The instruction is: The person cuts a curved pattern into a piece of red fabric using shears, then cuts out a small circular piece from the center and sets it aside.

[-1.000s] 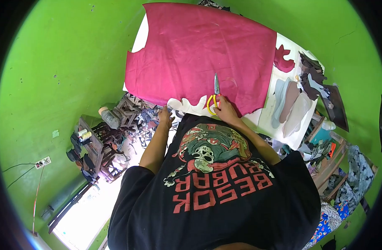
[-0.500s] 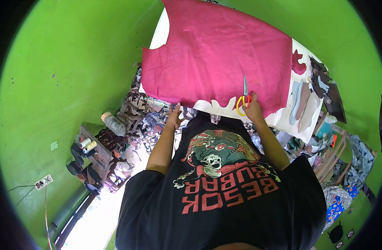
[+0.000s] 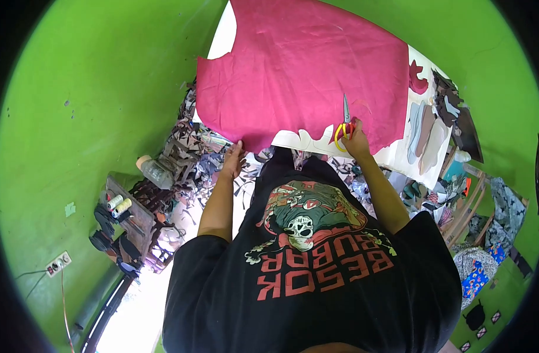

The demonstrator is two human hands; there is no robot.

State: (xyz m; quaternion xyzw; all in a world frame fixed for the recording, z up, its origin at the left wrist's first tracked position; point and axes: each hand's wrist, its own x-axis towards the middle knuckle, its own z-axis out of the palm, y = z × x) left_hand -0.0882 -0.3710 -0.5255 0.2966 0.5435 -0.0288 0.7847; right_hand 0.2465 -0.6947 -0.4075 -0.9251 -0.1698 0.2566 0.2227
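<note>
A large magenta sheet (image 3: 316, 70), which looks like leather, lies over a white sheet (image 3: 287, 139) that shows along its near edge and right side. My right hand (image 3: 356, 141) is closed on the handles of scissors (image 3: 346, 112), yellow and red, whose blades point away from me over the magenta sheet. At the near left edge of that sheet is my left hand (image 3: 235, 160), its fingertips at the edge; whether they pinch it is too small to tell.
Shoe-shaped pieces (image 3: 425, 135) and dark scraps (image 3: 449, 106) lie at the right. Many offcuts (image 3: 184, 126) cover the floor on the left, near a jar (image 3: 156, 172) and a small wooden table (image 3: 137, 220) with thread spools. A wooden rack (image 3: 466, 200) stands at the right.
My left hand has moved a little left along the near edge of the magenta sheet. My right hand still holds the scissors in nearly the same place. The view has shifted slightly.
</note>
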